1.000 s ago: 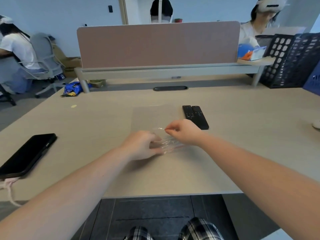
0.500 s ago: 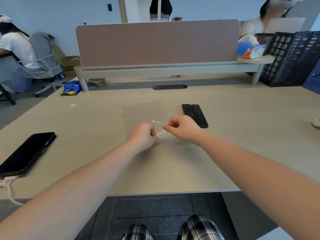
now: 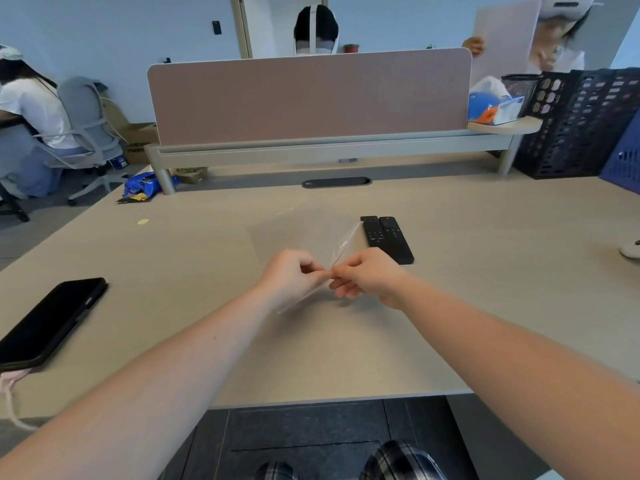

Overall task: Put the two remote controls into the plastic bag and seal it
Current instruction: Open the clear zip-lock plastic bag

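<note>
I'm looking down on the table, a wide pale wood top that fills most of my view. Along its far edge, at twelve o'clock, stands a pink divider panel. Over at two o'clock sit dark lattice crates. At nine o'clock a black phone lies flat near the left edge, screen dark.

Now the plastic bag: clear, hard to read against the wood. Its far part spreads toward twelve o'clock from my hands, and its near edge is lifted, with a thin red line showing along one raised fold. Whether the mouth is parted, I cannot tell.

Left hand is curled, thumb and forefinger pinching the bag's near edge. Right hand meets it fingertip to fingertip, thumb and forefinger also pinching that edge, the other fingers loosely tucked underneath. Both hands are in the middle of the table.

The two remote controls lie outside the bag, black, side by side and touching, at one o'clock from my right hand, just beside the bag's raised right corner. Their long axes run from twelve toward five o'clock.
</note>
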Demonstrator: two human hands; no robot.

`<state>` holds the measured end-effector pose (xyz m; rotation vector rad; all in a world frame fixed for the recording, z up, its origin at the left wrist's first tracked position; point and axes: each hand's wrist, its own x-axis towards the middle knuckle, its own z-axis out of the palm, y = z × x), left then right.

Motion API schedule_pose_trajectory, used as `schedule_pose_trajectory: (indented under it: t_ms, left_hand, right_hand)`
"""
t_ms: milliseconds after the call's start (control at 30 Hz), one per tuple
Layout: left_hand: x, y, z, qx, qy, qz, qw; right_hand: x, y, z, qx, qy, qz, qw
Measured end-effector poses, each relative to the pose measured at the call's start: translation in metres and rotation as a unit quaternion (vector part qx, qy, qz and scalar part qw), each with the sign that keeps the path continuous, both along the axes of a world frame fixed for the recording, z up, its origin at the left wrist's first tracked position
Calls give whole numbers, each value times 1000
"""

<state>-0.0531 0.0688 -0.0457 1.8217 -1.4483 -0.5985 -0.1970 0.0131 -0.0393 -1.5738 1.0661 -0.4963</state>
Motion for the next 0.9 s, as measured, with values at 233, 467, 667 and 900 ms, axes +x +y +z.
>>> schedule_pose_trajectory:
  t_ms: [233,467,667,900]
  left_hand:
    - [1,-5,-6,12,-14,16,1000]
    - [-1,-4,-8,29,-9,-19,999]
    - [-5,-10,-2,19,-116,-8,993]
    - [-1,-14,-4,28,-22,-32,999]
  right_hand:
    - [2,1,-9,-38,24,-21,999]
    - [3,4,-8,-45,35,-10,998]
    - [3,4,-9,-67,59,-20,996]
    - [5,1,-5,-62,55,3,997]
